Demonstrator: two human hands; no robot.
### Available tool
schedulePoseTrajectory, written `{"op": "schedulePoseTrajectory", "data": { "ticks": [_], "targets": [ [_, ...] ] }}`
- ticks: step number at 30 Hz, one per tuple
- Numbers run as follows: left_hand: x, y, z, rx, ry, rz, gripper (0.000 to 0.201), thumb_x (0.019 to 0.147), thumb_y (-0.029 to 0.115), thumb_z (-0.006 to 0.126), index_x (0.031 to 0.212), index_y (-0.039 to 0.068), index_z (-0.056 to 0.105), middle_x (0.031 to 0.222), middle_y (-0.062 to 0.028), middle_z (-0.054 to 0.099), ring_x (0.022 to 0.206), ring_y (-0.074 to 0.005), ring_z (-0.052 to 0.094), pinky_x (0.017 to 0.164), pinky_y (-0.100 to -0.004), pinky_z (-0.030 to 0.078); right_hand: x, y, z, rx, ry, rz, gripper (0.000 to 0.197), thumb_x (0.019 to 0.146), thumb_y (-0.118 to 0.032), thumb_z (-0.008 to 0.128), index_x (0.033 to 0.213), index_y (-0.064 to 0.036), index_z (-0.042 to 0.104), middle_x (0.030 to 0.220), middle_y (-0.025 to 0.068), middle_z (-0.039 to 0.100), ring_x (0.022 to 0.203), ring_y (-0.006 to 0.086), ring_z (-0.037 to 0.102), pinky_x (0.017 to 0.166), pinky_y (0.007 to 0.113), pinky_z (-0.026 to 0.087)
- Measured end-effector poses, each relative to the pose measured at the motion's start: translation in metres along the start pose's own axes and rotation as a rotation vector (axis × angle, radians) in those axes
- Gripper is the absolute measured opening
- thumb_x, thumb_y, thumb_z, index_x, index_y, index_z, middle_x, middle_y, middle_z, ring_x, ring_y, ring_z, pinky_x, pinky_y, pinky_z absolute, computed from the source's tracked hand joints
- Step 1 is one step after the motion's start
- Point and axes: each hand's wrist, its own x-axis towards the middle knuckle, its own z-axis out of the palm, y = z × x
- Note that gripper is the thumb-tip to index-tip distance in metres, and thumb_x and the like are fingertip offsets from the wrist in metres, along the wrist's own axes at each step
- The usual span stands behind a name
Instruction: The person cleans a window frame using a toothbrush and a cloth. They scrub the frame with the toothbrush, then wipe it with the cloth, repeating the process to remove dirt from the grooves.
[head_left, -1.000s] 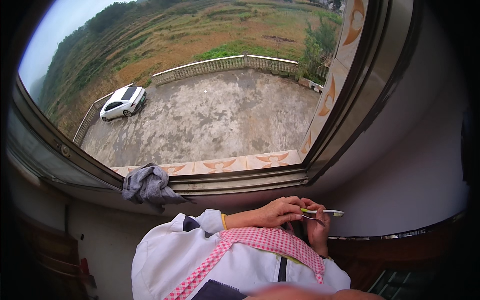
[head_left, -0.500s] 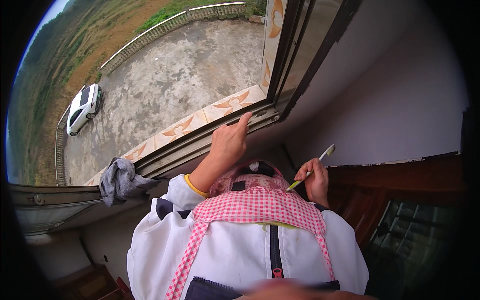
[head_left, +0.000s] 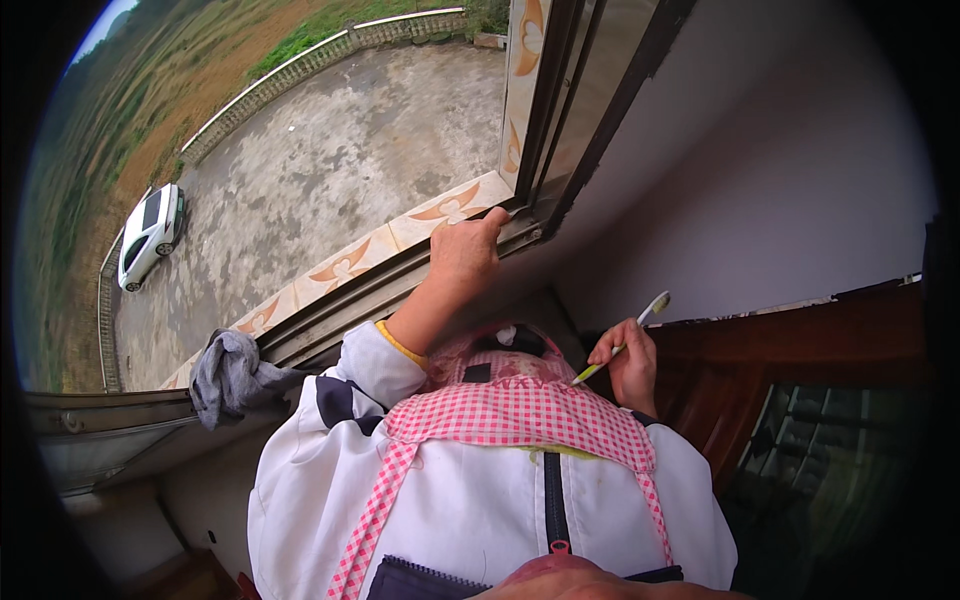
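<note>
With the middle of our view as the middle of a clock, we see the left hand [head_left: 465, 258] a tiny bit toward 12 o'clock. It lies over the metal window track [head_left: 375, 296], near the corner at 1 o'clock. Its fingers are curled and one tip reaches to the grooves, but we cannot tell how tight they are or if they have hold of anything. The right hand [head_left: 632, 368], near 4 o'clock, is closed snugly around a toothbrush [head_left: 618, 346]. The brush is thin and smooth, white and green, and its bristly head points between 1 and 2 o'clock. The track is long, hard and dull, with straight grooves. Next to it we see shiny pale tiles [head_left: 345, 265] with orange curly shapes. A soft, crumpled gray cloth [head_left: 232, 375] hangs over the track's end, between 8 and 9 o'clock. Between 5 and 6 o'clock we see a pink and white checked apron [head_left: 490, 420] over a white jacket [head_left: 300, 475] with a dark zipper [head_left: 553, 500]. Out the window, between 9 and 10 o'clock, a white car [head_left: 148, 238] sits on rough, blotchy concrete [head_left: 320, 160]. Its little green plate [head_left: 180, 208] is too small for us to read.
</note>
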Motion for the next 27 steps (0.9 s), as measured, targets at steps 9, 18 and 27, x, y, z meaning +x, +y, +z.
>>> {"op": "schedulePoseTrajectory", "data": {
  "ticks": [9, 18, 27],
  "targets": [
    [0.003, -0.01, 0.002, -0.131, 0.02, -0.033, 0.021, 0.094, 0.02, 0.057, 0.112, 0.02, 0.067, 0.077, -0.017, 0.068, 0.079, -0.0385, 0.065, 0.068, -0.05, 0.048, -0.002, -0.001, 0.001, 0.013, 0.007, -0.01, 0.04, 0.107, -0.036, 0.038, 0.081, -0.0066, 0.046, 0.066, 0.0083, 0.052, 0.06, 0.0172, 0.054, 0.065, 0.034, 0.052],
    [-0.007, -0.003, 0.013, 0.049, 0.088, 0.003, 0.028, 0.085, 0.013, 0.055, 0.112, 0.018, 0.062, 0.071, -0.0172, 0.067, 0.068, -0.0383, 0.068, 0.059, -0.052, 0.05, -0.002, 0.002, -0.001, -0.018, 0.037, -0.02, 0.039, 0.107, -0.035, 0.04, 0.08, -0.0064, 0.046, 0.065, 0.0081, 0.052, 0.06, 0.0175, 0.053, 0.064, 0.034, 0.051],
    [-0.009, 0.002, 0.012, 0.003, -0.002, -0.037, 0.03, 0.084, 0.014, 0.057, 0.113, 0.016, 0.063, 0.075, -0.0158, 0.069, 0.069, -0.0374, 0.067, 0.058, -0.052, 0.048, 0.0, 0.002, 0.001, 0.018, 0.11, -0.044, 0.038, 0.106, -0.034, 0.042, 0.077, -0.0085, 0.042, 0.062, 0.0063, 0.046, 0.055, 0.017, 0.048, 0.059, 0.035, 0.049]
  ]
}}
